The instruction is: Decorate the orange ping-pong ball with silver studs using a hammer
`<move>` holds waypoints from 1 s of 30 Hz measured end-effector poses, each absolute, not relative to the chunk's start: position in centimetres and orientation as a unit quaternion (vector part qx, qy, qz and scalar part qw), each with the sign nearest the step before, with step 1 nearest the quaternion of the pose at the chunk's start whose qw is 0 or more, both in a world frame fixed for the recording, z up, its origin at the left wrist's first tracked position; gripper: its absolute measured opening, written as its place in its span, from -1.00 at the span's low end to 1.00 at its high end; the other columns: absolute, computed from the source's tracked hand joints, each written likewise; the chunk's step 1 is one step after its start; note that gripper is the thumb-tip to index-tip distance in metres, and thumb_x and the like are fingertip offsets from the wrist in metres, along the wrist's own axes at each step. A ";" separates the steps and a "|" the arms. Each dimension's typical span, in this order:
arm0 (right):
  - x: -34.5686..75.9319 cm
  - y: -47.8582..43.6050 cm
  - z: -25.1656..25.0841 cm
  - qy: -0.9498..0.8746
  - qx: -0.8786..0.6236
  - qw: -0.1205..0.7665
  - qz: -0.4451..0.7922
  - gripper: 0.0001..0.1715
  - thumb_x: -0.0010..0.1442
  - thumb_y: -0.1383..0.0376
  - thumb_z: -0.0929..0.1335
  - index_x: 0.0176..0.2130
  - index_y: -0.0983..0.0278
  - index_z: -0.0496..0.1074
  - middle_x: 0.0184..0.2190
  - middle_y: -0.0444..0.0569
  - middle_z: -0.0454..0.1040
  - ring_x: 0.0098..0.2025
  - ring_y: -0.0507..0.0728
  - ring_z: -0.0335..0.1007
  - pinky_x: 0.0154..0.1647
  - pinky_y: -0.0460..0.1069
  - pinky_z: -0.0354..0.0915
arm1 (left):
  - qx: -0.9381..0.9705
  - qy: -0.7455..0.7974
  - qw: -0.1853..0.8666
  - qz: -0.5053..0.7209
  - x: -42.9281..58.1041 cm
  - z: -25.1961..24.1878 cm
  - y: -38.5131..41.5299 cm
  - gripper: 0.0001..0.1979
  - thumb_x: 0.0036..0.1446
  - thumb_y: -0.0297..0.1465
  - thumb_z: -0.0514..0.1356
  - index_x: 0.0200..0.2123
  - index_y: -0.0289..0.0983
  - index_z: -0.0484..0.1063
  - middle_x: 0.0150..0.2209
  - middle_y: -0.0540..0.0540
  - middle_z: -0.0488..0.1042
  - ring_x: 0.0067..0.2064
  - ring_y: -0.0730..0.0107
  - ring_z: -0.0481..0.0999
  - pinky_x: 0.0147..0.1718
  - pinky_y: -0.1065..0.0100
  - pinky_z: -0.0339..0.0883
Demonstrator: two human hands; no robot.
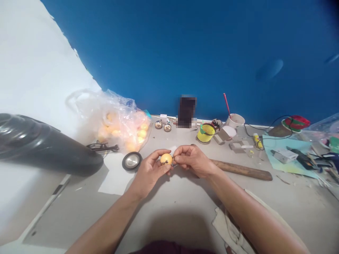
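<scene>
My left hand point(151, 173) is closed around a small orange ball point(166, 158), which looks like a table-tennis ball. Dark marks show on the ball's lower side, above the thumb. Close against its right side, my right hand point(192, 160) is pinched at thumb and forefinger. Whatever lies in that pinch is too small and too hidden to name. A black round lid-like disc with a silvery centre point(132, 161) lies left of my left hand. Behind my right wrist a long wooden stick point(242, 170) rests on the table point(169, 208).
A clear plastic bag of orange balls point(119, 121) and a big dark cylinder point(47, 146) stand left. Two dark-patterned balls point(159, 124) sit at the back near a yellow cup point(205, 134) and a white cup point(235, 120). Cloth point(231, 229) lies under my right forearm.
</scene>
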State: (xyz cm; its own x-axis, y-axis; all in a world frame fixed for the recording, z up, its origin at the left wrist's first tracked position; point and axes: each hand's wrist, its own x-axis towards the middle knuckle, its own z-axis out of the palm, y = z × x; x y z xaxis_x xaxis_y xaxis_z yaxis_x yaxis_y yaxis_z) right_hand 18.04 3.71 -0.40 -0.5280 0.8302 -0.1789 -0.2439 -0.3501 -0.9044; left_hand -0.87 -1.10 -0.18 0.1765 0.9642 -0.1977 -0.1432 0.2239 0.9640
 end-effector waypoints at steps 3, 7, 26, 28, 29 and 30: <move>18.0 3.7 -0.5 -0.433 -0.324 0.364 0.758 -0.69 -0.05 0.18 0.60 -0.39 0.32 0.55 -0.55 -0.15 0.44 -0.60 -0.09 0.12 -0.60 -0.13 -0.04 | 0.416 0.465 0.634 0.456 -0.9 -0.3 -1.0 -0.53 0.03 -0.28 0.43 0.00 -0.25 0.47 -0.28 -0.05 0.57 -0.28 0.36 0.55 -0.29 0.36 0.45; 18.0 3.7 -0.5 -0.419 -0.325 0.373 0.761 -0.68 -0.06 0.17 0.60 -0.40 0.32 0.55 -0.55 -0.14 0.43 -0.61 -0.10 0.11 -0.61 -0.13 -0.05 | 0.404 0.470 0.628 0.470 -0.9 -0.5 -1.1 -0.55 -0.01 -0.31 0.46 -0.03 -0.25 0.50 -0.28 -0.04 0.59 -0.28 0.39 0.56 -0.29 0.40 0.45; 17.4 2.9 0.5 -0.462 -0.389 0.351 0.716 -0.60 -0.11 0.09 0.60 -0.41 0.33 0.55 -0.51 -0.08 0.54 -0.59 -0.08 0.14 -0.57 -0.12 0.07 | 0.448 0.497 0.560 0.490 -0.4 -0.5 -1.2 -0.58 -0.09 -0.34 0.48 -0.16 -0.27 0.45 -0.37 -0.02 0.53 -0.30 0.37 0.53 -0.31 0.37 0.42; 17.4 2.9 0.4 -0.468 -0.398 0.346 0.709 -0.61 -0.10 0.09 0.60 -0.40 0.33 0.55 -0.50 -0.07 0.55 -0.58 -0.08 0.15 -0.56 -0.12 0.07 | 0.450 0.502 0.554 0.489 -0.4 -0.5 -1.2 -0.58 -0.10 -0.35 0.48 -0.17 -0.28 0.45 -0.36 -0.02 0.53 -0.29 0.37 0.52 -0.29 0.36 0.42; 17.4 2.9 0.4 -0.470 -0.400 0.345 0.707 -0.61 -0.09 0.09 0.59 -0.40 0.33 0.56 -0.49 -0.07 0.55 -0.58 -0.08 0.15 -0.56 -0.12 0.07 | 0.452 0.503 0.552 0.489 -0.4 -0.4 -1.2 -0.58 -0.10 -0.35 0.48 -0.17 -0.28 0.45 -0.36 -0.02 0.54 -0.28 0.36 0.52 -0.29 0.36 0.42; 17.4 2.9 0.4 -0.471 -0.402 0.345 0.705 -0.61 -0.09 0.09 0.59 -0.40 0.32 0.56 -0.49 -0.07 0.55 -0.58 -0.08 0.15 -0.56 -0.12 0.07 | 0.454 0.503 0.550 0.489 -0.4 -0.4 -1.2 -0.59 -0.10 -0.35 0.47 -0.17 -0.28 0.45 -0.36 -0.02 0.53 -0.28 0.36 0.52 -0.28 0.35 0.42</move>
State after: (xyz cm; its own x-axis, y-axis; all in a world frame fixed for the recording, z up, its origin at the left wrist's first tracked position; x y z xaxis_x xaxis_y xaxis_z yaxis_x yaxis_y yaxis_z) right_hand 17.36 2.92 0.44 -0.4396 0.8651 -0.2416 -0.1075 -0.3177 -0.9421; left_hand -0.43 -1.22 -0.41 0.0170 0.9938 -0.1095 -0.0815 0.1106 0.9905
